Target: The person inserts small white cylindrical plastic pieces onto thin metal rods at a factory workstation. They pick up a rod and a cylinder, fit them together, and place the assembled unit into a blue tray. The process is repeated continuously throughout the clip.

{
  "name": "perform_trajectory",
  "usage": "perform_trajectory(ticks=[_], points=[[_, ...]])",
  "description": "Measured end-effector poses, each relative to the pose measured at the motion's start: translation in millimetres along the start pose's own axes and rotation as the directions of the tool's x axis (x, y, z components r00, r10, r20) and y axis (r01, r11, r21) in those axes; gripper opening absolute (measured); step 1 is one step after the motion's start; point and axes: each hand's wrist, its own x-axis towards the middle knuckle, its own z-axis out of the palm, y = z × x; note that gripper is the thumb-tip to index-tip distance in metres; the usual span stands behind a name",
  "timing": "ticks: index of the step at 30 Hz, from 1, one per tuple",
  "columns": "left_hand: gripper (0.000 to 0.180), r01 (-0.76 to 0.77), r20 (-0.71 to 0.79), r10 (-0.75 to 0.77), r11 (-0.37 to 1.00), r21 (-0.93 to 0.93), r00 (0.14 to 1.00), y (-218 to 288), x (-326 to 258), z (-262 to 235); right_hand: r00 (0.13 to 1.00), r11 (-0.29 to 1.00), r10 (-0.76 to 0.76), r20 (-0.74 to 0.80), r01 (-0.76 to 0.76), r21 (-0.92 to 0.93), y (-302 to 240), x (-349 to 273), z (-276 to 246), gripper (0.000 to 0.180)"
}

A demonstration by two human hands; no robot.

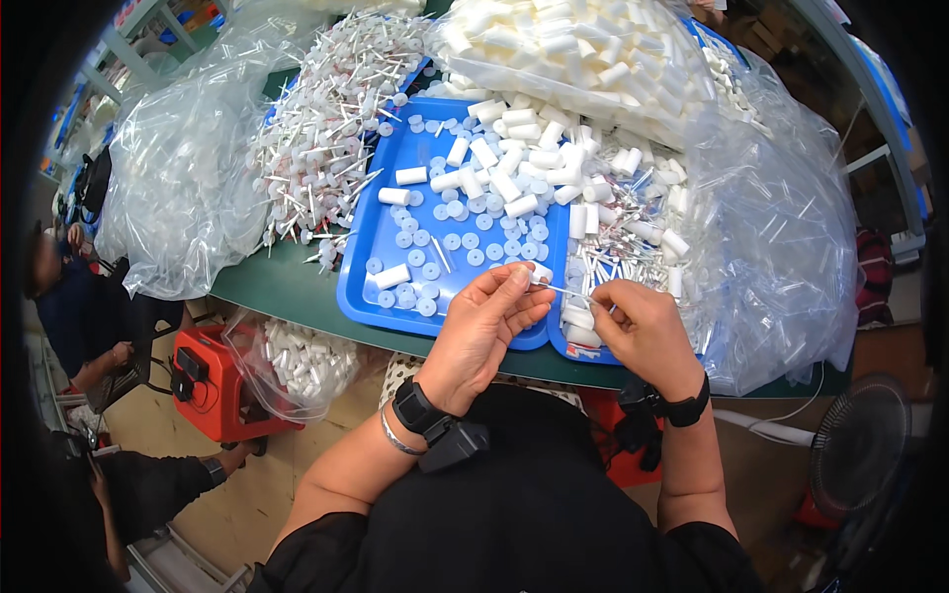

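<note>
The left hand (481, 321) sits near the centre of the view, just toward 6 o'clock, its fingers curled in and the thumb and forefinger pinched on one end of a thin white plastic tube (563, 290) fitted at that end with a small white cap. The right hand (641, 331), just at 3 o'clock of the left, has its fingertips closed on the tube's other end, so the tube spans the small gap between the two hands, lying roughly level above the near edge of a shallow blue plastic tray (371, 262). The tray lies on a dark green tabletop (287, 287) and holds scattered small round white discs (445, 237) and short white cylindrical caps (509, 183), the caps piled thicker toward 12 o'clock. At 11 o'clock of the tray lies a heap of white stemmed parts with thin tubes (326, 138). At 12 to 1 o'clock a clear plastic bag packed with white cylindrical caps (563, 44) rests against the tray. At 3 o'clock a large crumpled clear plastic bag (781, 247) covers the table's end, with more stemmed parts (633, 227) beside it. At 9 o'clock lies another clear bag (178, 168). Below the table edge, at 8 o'clock, a small clear bag of white caps (297, 366) hangs beside a red box-shaped device (213, 390). Both wrists carry black bands.
</note>
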Motion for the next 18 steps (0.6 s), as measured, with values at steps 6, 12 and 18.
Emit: perform_trajectory(ticks=[6, 12, 18], points=[[0.031, -0.003, 0.015, 0.002, 0.999, 0.036, 1.000, -3.2, 0.0, -1.8, 0.998, 0.999, -0.048, -0.038, 0.047, -0.027, -2.9, -0.3, 2.2, 0.007], [0.036, 0.046, 0.065, -0.052, 0.994, 0.099, 0.997, -6.5, -6.9, 5.9, 0.971, 0.900, 0.211, 0.115, -0.239, 0.365, -1.0, -0.1, 14.0, 0.013], [0.039, 0.042, 0.093, -0.062, 0.978, 0.204, 0.994, -4.0, -9.1, -0.2, 0.889, 0.733, 0.318, 0.330, -0.451, 0.509, -8.0, 0.9, 11.9, 0.025]])
